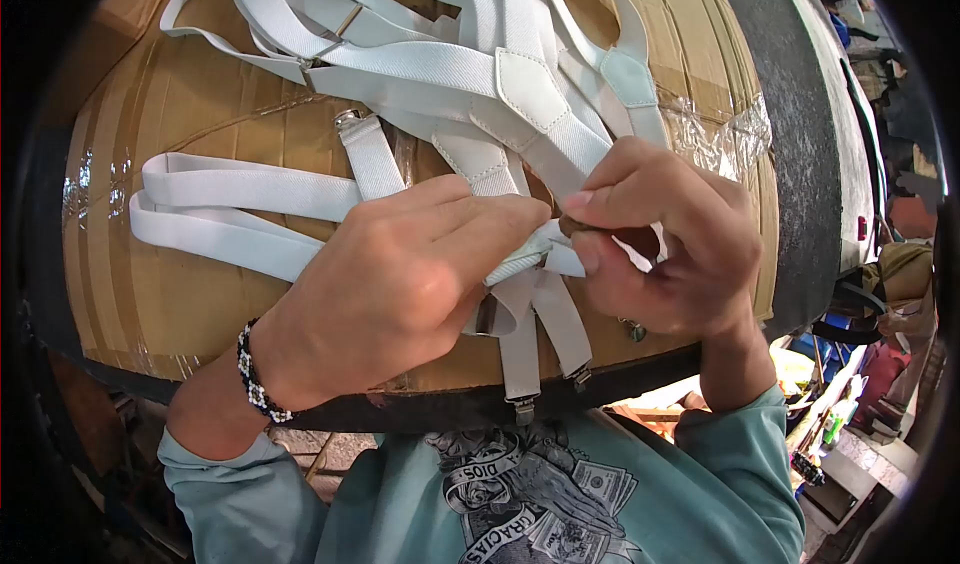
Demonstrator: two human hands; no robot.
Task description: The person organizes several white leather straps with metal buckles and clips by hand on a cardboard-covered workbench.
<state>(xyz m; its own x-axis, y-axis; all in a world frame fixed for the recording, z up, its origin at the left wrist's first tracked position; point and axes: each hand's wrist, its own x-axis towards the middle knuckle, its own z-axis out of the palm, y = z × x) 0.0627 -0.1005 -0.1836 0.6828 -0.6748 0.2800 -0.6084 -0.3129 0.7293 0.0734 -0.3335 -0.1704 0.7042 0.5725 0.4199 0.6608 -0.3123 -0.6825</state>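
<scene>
White elastic suspenders lie in a pile over a cardboard box, with stitched white patches where straps join. My left hand, a beaded bracelet at its wrist, is closed on a white strap near the box's front edge. Touching the same strap's end, my right hand pinches at a small brownish piece, partly hidden by the fingers. Two strap ends with metal clips hang over the front edge below my hands. Another metal clip lies behind my left hand. Looped straps extend to the left.
The cardboard box has clear tape at its right side and rests on a dark surface. Another box stands at the upper left. Mixed items, including a grey block, lie on the right beyond the dark surface.
</scene>
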